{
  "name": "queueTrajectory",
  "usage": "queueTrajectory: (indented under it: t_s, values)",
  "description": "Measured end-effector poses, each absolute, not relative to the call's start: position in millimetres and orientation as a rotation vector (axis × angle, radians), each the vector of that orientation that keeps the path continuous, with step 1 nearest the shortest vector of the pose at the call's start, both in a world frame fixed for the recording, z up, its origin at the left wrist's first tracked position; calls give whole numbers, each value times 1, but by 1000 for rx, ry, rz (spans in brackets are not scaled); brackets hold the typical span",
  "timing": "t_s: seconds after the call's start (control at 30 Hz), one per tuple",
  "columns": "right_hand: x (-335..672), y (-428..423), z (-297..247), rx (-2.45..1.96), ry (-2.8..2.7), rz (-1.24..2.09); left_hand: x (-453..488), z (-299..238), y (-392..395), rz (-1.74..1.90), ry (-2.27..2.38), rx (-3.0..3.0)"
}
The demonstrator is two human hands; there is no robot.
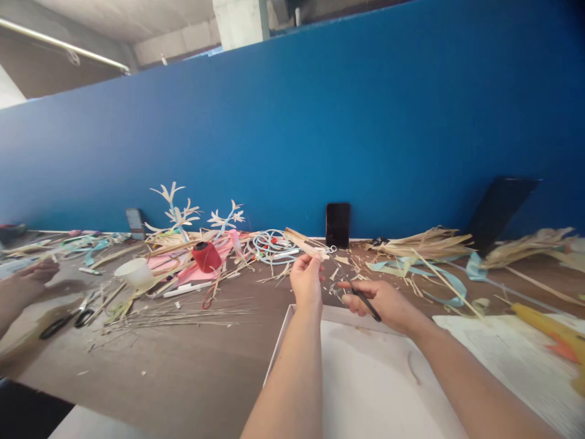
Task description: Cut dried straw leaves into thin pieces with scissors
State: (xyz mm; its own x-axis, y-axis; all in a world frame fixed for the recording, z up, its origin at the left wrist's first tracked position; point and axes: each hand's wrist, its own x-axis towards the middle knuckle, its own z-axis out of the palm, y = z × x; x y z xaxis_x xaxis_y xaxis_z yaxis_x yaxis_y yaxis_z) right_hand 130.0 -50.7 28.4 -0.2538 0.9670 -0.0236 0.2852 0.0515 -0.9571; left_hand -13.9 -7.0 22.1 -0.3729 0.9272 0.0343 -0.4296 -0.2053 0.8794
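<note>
My left hand (307,279) pinches a pale dried husk strip (299,239) between thumb and fingertips, raised a little above the far rim of a white box lid (284,341). Close by on the right, my right hand (379,300) grips dark-handled scissors (366,303). Their blades point up and left toward the husk; whether they touch it I cannot tell. Beyond my hands, small pale scraps litter the brown table (196,372).
A dark phone (337,225) stands against the blue partition (365,110). Husk bundles (423,245) and a yellow glue gun (548,326) lie right. Left are a red thread spool (206,256), a white cup (133,272), husk flowers (181,214) and another person's hand (31,274).
</note>
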Motion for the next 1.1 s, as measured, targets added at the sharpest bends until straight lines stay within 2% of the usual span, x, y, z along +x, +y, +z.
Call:
queueTrajectory:
  t_s: [0.5,1.1]
  values:
    - [127,-53,33,-1428,-1619,1185,-6,23,-12,1667,930,727]
    - [128,-51,33,-1412,-1682,1160,-6,22,-11,1662,937,700]
